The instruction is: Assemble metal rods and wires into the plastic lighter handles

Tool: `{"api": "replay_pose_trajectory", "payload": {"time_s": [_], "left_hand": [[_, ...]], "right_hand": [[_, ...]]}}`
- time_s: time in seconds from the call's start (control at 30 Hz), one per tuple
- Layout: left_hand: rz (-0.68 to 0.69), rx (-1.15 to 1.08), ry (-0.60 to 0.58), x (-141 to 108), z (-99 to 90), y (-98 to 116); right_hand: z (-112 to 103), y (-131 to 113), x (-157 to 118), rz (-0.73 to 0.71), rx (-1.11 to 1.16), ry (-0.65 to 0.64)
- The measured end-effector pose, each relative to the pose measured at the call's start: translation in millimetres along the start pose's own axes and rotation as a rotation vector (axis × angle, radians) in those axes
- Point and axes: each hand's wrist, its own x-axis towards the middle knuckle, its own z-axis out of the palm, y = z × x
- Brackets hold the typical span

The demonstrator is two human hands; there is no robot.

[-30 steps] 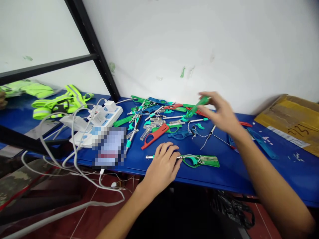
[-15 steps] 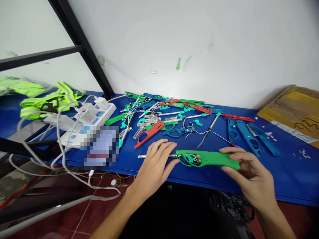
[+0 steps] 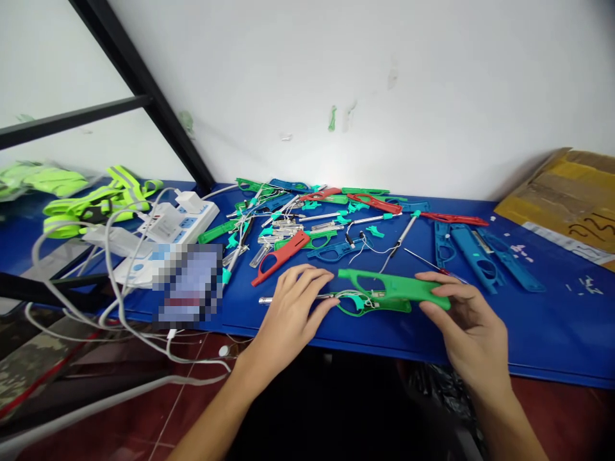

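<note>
My right hand [image 3: 464, 320] pinches the right end of a green casing half [image 3: 408, 288], which is tilted above the other green half [image 3: 396, 306]. White wires and a teal trigger [image 3: 356, 301] show in the lower half. A metal lighter tube [image 3: 266, 299] runs left from it, passing under my left hand [image 3: 295, 301]. The fingers of my left hand are closed round the tube near its joint with the casing. Behind my hands lies a pile of lighter parts, with a red casing half [image 3: 283, 256] nearest.
Blue casing parts [image 3: 475, 256] and a screwdriver [image 3: 427, 264] lie at the right, before a cardboard box [image 3: 567, 192]. At the left are a white power strip [image 3: 202, 221] with cables, a blurred phone [image 3: 192, 285] and yellow reflective straps [image 3: 96, 205].
The upper green casing half has come apart from the lower one and is lifted and tilted in my right hand. My left hand stays on the tube. The view has shifted slightly.
</note>
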Motion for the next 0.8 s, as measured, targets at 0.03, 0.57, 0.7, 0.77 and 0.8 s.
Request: {"api": "replay_pose_trajectory", "payload": {"time_s": [0.03,0.57,0.7,0.77,0.8], "left_hand": [[0.016,0.012,-0.031,3,0.9,2],[0.088,0.032,-0.142,9,9.1,9],[0.092,-0.010,-0.117,10,8.6,9],[0.069,-0.038,-0.129,10,8.1,8],[0.050,-0.052,-0.140,10,7.8,8]], "right_hand": [[0,3,0,0.034,0.016,0.037],[2,-4,4,0.281,-0.048,-0.016],[4,-7,4,0.268,-0.085,-0.010],[4,-8,4,0.267,-0.096,-0.007],[4,-9,3,0.268,-0.101,-0.011]]}}
